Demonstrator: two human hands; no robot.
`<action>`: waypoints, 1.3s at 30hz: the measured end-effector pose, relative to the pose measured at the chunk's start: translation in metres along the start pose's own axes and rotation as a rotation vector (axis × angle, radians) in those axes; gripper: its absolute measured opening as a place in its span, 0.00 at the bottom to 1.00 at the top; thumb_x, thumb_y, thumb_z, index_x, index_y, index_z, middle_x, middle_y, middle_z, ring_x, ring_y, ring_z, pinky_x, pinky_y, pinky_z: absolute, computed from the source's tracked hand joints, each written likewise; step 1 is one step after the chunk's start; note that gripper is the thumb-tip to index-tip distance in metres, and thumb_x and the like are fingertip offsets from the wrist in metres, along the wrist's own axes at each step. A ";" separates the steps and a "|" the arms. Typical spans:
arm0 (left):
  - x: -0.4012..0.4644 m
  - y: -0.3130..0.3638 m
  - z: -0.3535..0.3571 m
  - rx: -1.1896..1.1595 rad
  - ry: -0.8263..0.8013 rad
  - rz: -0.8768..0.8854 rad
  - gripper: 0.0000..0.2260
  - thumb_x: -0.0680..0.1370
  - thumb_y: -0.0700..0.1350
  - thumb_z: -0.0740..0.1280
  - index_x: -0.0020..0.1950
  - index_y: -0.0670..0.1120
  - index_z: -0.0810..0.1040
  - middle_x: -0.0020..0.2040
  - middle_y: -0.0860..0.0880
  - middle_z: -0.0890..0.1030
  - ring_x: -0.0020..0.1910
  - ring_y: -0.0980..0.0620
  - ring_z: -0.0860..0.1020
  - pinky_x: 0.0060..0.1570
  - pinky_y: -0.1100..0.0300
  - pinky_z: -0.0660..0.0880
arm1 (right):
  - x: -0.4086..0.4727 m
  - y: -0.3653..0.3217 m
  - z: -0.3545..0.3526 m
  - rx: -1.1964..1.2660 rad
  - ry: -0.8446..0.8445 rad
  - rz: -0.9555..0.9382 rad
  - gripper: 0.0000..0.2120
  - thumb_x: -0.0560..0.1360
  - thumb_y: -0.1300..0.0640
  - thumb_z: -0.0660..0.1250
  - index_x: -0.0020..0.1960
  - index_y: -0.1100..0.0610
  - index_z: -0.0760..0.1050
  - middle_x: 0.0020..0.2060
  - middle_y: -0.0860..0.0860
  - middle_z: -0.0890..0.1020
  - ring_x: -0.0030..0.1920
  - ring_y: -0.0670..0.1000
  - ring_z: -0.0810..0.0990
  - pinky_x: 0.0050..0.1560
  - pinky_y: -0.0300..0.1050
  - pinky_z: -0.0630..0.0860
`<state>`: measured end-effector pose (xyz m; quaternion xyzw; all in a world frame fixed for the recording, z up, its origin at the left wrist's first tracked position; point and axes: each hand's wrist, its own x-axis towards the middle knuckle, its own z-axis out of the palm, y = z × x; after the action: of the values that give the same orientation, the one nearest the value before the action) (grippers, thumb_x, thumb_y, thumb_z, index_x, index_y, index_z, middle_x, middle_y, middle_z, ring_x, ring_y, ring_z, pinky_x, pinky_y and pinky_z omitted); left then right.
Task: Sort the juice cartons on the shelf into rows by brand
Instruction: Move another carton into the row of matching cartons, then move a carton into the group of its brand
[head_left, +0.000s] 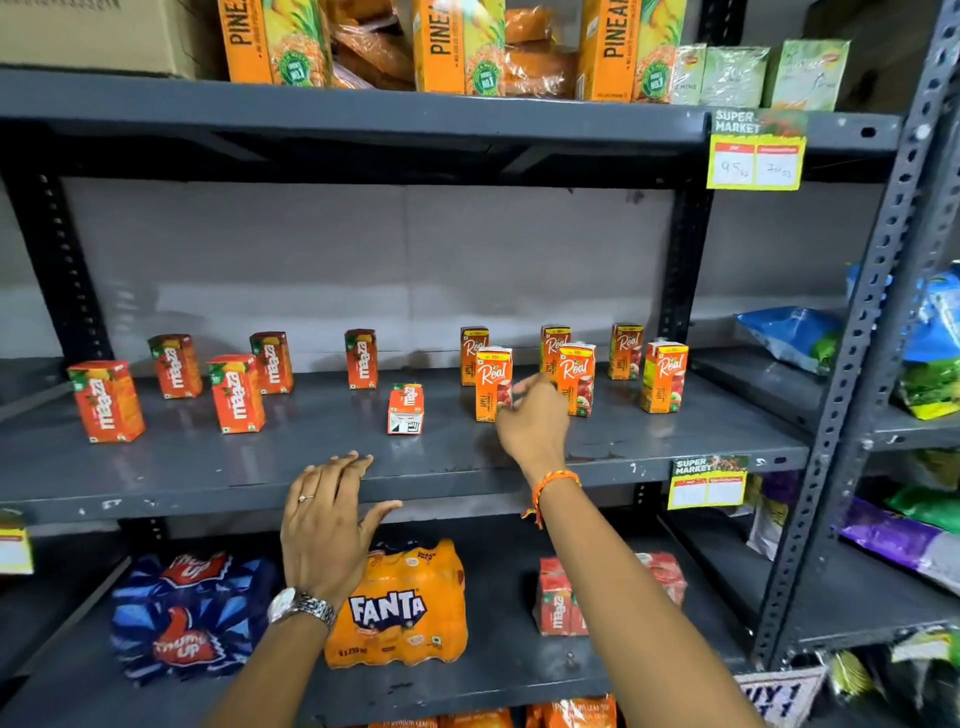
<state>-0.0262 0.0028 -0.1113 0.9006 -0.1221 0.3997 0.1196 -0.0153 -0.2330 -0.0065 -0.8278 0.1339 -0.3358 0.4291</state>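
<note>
On the middle shelf (208, 467) the sorting is judged to be largely done by side, though tidy rows are not yet formed. On the left, five upright Maaza cartons (106, 401) are seen, loosely staggered rather than lined up: two towards the front and three further back. A sixth Maaza carton (405, 409) is found lying tipped towards the viewer near the middle of the shelf, apart from its group; it is judged still to need standing up and moving leftward.

The left hand (324, 525) is held flat and released over the front lip of the shelf, grasping nothing.

The right hand (532, 421) is stretched in among the Real cartons (665, 376), its fingers loosely curled just beside the front Real carton (493, 383); whether that carton is actually gripped cannot be told, as the hand is blurred. Six Real cartons are counted on the right, three behind and three in front, marked "Apple".

Elsewhere, "PINEA…" is read on tall cartons (441, 47) above, "SUPER MARKET" on the yellow price tag (756, 153), and "FANTA" (397, 608) and "Thums Up" (187, 618) on packs below.
</note>
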 end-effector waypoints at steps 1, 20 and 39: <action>0.000 0.000 -0.001 0.005 -0.008 -0.003 0.30 0.76 0.66 0.57 0.66 0.45 0.77 0.63 0.46 0.81 0.63 0.44 0.79 0.69 0.48 0.67 | -0.005 -0.006 0.004 0.005 -0.013 -0.024 0.09 0.70 0.62 0.73 0.49 0.59 0.79 0.49 0.57 0.85 0.51 0.57 0.84 0.52 0.51 0.83; -0.004 -0.032 -0.013 0.127 -0.014 -0.026 0.30 0.78 0.64 0.56 0.72 0.46 0.73 0.70 0.47 0.78 0.69 0.45 0.75 0.70 0.47 0.67 | 0.010 -0.047 0.093 -0.192 -0.534 -0.157 0.31 0.69 0.33 0.67 0.56 0.58 0.81 0.57 0.58 0.84 0.57 0.62 0.82 0.55 0.52 0.78; -0.006 -0.111 -0.021 0.066 0.108 -0.052 0.23 0.82 0.58 0.54 0.66 0.45 0.77 0.63 0.46 0.81 0.63 0.44 0.78 0.69 0.50 0.66 | -0.033 -0.067 0.086 0.652 -0.571 0.265 0.11 0.80 0.66 0.60 0.42 0.61 0.78 0.46 0.58 0.81 0.39 0.50 0.81 0.39 0.42 0.78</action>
<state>-0.0096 0.1145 -0.1157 0.8841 -0.0789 0.4480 0.1066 0.0133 -0.1229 -0.0022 -0.6846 0.0020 -0.0609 0.7264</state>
